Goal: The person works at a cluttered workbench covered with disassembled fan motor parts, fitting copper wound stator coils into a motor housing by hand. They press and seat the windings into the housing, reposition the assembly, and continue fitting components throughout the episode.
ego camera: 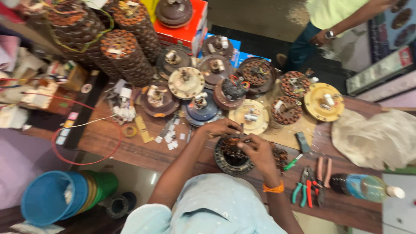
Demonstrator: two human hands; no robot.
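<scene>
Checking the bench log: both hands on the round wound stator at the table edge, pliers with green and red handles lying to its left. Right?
Not quite. Both the left hand and the right hand are on the stator, but the pliers lie to its right, near the plastic bottle. The head view shows this.

Warm, fairly dim indoor light falls on the wooden bench (130, 143). Motion blur softens everything, worst toward nine o'clock. The plastic bag (381, 136) at three o'clock glares pale; edges bend outward slightly.
</scene>
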